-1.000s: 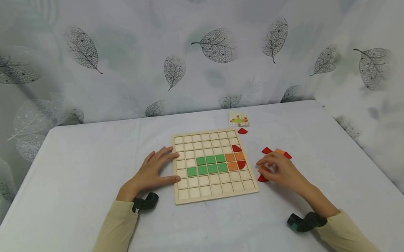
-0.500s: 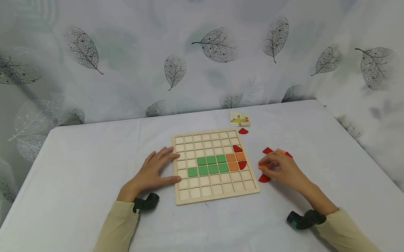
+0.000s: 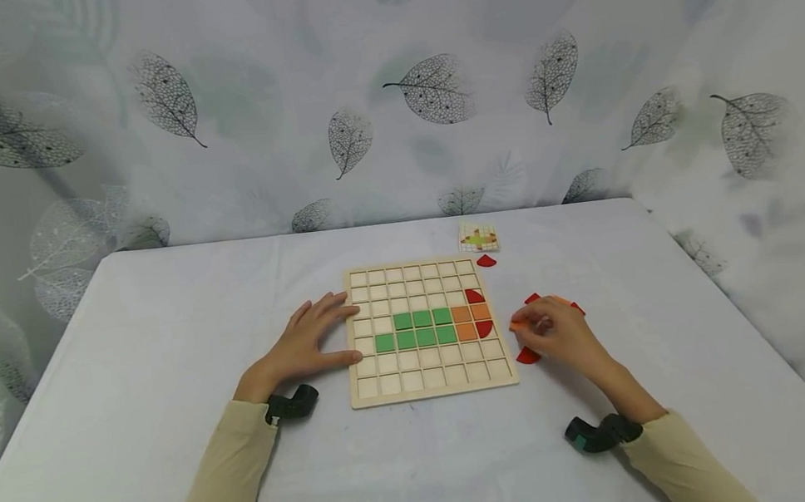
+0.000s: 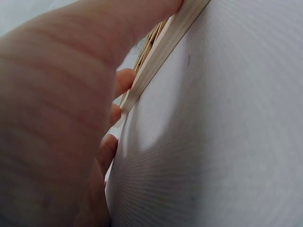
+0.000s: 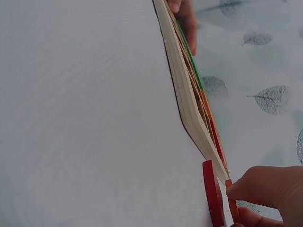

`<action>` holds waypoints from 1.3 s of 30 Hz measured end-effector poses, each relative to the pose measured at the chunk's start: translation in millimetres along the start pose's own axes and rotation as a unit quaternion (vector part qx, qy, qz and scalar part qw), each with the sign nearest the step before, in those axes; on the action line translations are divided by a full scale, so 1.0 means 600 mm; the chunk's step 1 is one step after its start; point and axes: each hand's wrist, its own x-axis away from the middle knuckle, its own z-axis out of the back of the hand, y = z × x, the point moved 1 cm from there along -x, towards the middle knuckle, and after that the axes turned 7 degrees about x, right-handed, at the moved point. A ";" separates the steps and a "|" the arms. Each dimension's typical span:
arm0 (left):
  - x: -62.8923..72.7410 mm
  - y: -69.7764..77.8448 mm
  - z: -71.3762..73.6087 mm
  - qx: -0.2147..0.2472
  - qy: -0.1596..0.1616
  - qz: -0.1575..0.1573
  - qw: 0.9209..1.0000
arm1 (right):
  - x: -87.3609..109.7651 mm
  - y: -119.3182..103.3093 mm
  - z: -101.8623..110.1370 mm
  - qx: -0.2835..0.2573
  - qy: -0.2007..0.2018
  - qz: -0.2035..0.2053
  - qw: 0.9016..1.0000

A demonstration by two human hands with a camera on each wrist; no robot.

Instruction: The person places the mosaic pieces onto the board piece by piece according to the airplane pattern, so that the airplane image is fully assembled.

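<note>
A wooden grid board [image 3: 433,379] lies on the white table with green tiles [image 3: 425,338], orange tiles [image 3: 466,332] and two red rounded pieces [image 3: 485,329] set in its cells. Along the board's left edge, my left hand [image 3: 305,340] rests with thumb and fingers spread, fingertips touching the rim. To the right of the board, my right hand [image 3: 559,334] pinches an orange tile [image 5: 232,202] between thumb and fingers, just off the board's edge. Beneath that hand a red fan-shaped piece [image 3: 528,355] lies on the cloth.
Beyond the right hand lie more loose red pieces [image 3: 579,309] and an orange one [image 3: 561,299], partly hidden. Another red fan-shaped piece [image 3: 486,261] sits by the board's far right corner. A small pattern card [image 3: 478,237] lies behind it.
My right hand has picked up the orange tile in a pinch and moved slightly left toward the board. The left hand keeps its place on the rim.
</note>
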 end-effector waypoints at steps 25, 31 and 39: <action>0.000 0.001 0.000 -0.004 0.000 0.008 1.000 | -0.033 -0.055 -0.044 -0.054 0.018 0.114 0.992; -0.001 0.001 0.001 -0.007 0.000 0.008 1.000 | -0.043 -0.067 -0.050 -0.041 -0.009 0.109 0.993; 0.000 0.003 0.001 -0.007 -0.004 0.011 1.000 | -0.060 -0.081 -0.064 -0.058 -0.030 0.129 0.990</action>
